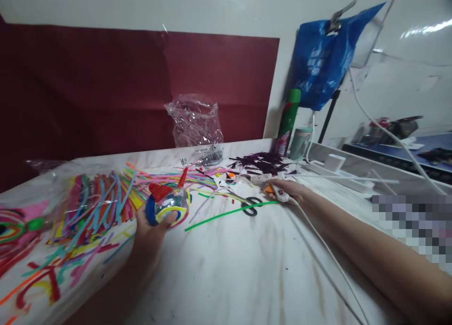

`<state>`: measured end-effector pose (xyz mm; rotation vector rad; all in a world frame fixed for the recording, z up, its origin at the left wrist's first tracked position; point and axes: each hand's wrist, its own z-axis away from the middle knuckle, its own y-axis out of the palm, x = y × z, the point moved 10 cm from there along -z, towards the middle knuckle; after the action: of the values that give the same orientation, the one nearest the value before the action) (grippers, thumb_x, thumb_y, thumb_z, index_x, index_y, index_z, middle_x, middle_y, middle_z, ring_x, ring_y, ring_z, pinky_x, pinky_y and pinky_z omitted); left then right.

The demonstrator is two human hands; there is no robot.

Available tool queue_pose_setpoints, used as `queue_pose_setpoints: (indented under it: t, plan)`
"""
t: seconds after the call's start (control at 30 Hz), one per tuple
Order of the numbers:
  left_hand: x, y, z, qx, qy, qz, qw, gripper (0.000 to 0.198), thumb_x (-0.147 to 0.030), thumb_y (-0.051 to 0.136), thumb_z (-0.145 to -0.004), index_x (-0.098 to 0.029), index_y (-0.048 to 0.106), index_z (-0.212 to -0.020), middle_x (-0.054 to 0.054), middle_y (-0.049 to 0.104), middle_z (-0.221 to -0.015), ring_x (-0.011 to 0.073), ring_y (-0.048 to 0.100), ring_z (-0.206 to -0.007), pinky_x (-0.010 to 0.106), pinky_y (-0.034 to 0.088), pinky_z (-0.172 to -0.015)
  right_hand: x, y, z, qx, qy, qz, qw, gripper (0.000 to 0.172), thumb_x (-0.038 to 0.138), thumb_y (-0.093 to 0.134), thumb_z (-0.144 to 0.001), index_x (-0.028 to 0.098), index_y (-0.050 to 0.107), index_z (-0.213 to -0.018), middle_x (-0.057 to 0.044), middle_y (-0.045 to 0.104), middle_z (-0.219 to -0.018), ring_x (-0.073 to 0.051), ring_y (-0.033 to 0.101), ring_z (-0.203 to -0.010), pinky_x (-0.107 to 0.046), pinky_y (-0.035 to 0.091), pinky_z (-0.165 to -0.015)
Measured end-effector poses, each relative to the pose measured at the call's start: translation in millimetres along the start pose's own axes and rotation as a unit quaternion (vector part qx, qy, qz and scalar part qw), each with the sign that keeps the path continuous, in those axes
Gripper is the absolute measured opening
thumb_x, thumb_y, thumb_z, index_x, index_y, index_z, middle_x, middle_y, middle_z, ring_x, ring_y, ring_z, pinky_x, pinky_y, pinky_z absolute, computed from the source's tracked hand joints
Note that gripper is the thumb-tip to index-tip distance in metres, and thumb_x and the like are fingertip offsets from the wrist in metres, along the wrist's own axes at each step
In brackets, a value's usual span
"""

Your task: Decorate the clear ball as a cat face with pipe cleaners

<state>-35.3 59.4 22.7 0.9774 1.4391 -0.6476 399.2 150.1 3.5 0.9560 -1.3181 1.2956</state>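
Note:
My left hand (151,231) is closed around a clear craft ball (168,198) trimmed with pipe cleaners: red pointed pieces on top, a blue band at the left, and yellow, blue and pink rings in front. The thumb presses on these rings. Farther right, my right hand (282,189) grips a white corded glue gun (281,194) with a red switch and an orange part; its nozzle is not clear. A green pipe cleaner (226,215) lies with one end by the glue gun, crossing black-handled scissors (249,206).
Bundled colourful pipe cleaners (102,198) and a finished-looking pink piece (17,226) lie left. Behind are a crumpled clear bag (196,122), dark purple strands (261,163), a green spray can (289,113) and a pale green cup (301,144). A white cord (332,254) trails toward me.

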Motion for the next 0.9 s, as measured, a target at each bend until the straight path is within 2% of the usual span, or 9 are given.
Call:
queue_pose_setpoints:
  t: [0.1,0.17,0.23,0.37,0.5,0.57,0.67,0.8,0.9]
  plan:
    - [0.5,-0.2,-1.2,-0.004,0.005,0.017,1.0,0.072,-0.029,0.083,-0.05,-0.025,0.05,-0.114,0.004,0.065,-0.098,0.0245,0.063,-0.091,0.045,0.05,-0.089,-15.5,-21.9,-4.2,-0.074,0.07,0.127,0.987,0.033,0.042,0.054,-0.082,0.014,0.061,-0.065,-0.008,0.064,-0.055,-0.018,0.061,-0.052,-0.027,0.047,-0.048]
    - [0.2,-1.4,-2.9,-0.006,0.011,0.028,1.0,0.073,-0.029,0.082,-0.05,-0.024,0.049,-0.116,0.003,0.065,-0.097,0.0215,0.064,-0.088,0.042,0.05,-0.088,-12.5,-35.9,-4.9,-0.125,0.067,0.221,0.965,0.038,0.05,0.055,-0.08,0.016,0.059,-0.062,-0.007,0.062,-0.054,-0.017,0.058,-0.049,-0.027,0.043,-0.045]
    - [-0.6,-2.4,-4.5,-0.006,0.016,0.033,0.999,0.075,-0.03,0.082,-0.05,-0.023,0.048,-0.117,0.002,0.064,-0.097,0.0185,0.063,-0.085,0.039,0.049,-0.088,-10.9,-40.2,-4.5,-0.134,0.065,0.272,0.951,0.043,0.052,0.054,-0.079,0.017,0.055,-0.054,-0.006,0.057,-0.047,-0.016,0.053,-0.043,-0.027,0.038,-0.041]
    - [-0.7,-2.2,-5.1,0.004,0.018,0.046,0.999,0.078,-0.029,0.082,-0.05,-0.024,0.047,-0.12,0.001,0.064,-0.098,0.0167,0.063,-0.085,0.035,0.048,-0.088,2.5,-41.3,2.8,-0.119,0.039,0.348,0.929,0.047,0.043,0.053,-0.081,0.019,0.049,-0.041,-0.005,0.052,-0.038,-0.016,0.05,-0.038,-0.027,0.036,-0.044]
    - [1.4,0.5,-3.1,0.014,0.005,0.057,0.998,0.08,-0.027,0.081,-0.05,-0.023,0.045,-0.121,0.003,0.064,-0.097,0.0171,0.063,-0.085,0.034,0.049,-0.085,40.6,-28.0,21.0,-0.125,-0.037,0.422,0.897,0.026,0.027,0.057,-0.076,0.017,0.058,-0.052,-0.007,0.062,-0.05,-0.019,0.057,-0.051,-0.028,0.037,-0.052]
    - [0.5,1.8,-1.7,0.019,0.003,0.05,0.999,0.081,-0.027,0.082,-0.049,-0.022,0.045,-0.121,0.004,0.063,-0.1,0.0176,0.062,-0.086,0.033,0.049,-0.085,63.4,1.6,35.0,-0.111,-0.105,0.432,0.889,0.016,0.026,0.054,-0.079,0.018,0.065,-0.07,-0.006,0.068,-0.066,-0.018,0.061,-0.06,-0.026,0.039,-0.056]
    - [-4.3,1.2,1.2,0.019,0.011,0.034,0.999,0.08,-0.029,0.081,-0.052,-0.023,0.044,-0.122,0.004,0.063,-0.103,0.018,0.062,-0.091,0.032,0.048,-0.086,92.5,94.9,68.1,0.016,-0.299,0.417,0.858,0.022,0.024,0.047,-0.082,0.017,0.067,-0.078,-0.007,0.071,-0.078,-0.018,0.064,-0.068,-0.025,0.044,-0.062]
    - [-7.6,-0.6,5.6,0.027,0.011,0.018,0.999,0.078,-0.031,0.08,-0.056,-0.024,0.044,-0.124,0.004,0.063,-0.105,0.0174,0.062,-0.093,0.031,0.048,-0.089,79.8,211.1,108.4,0.177,-0.429,0.426,0.777,0.018,0.018,0.051,-0.083,0.016,0.067,-0.09,-0.01,0.069,-0.09,-0.02,0.061,-0.085,-0.029,0.046,-0.076]
    - [-7.2,1.0,7.6,0.047,0.006,0.043,0.998,0.076,-0.031,0.079,-0.057,-0.024,0.044,-0.124,0.004,0.064,-0.102,0.0187,0.064,-0.09,0.034,0.049,-0.089,66.6,245.0,113.5,0.185,-0.442,0.45,0.754,0.011,0.012,0.054,-0.081,0.014,0.064,-0.082,-0.013,0.066,-0.086,-0.023,0.057,-0.086,-0.034,0.046,-0.077]
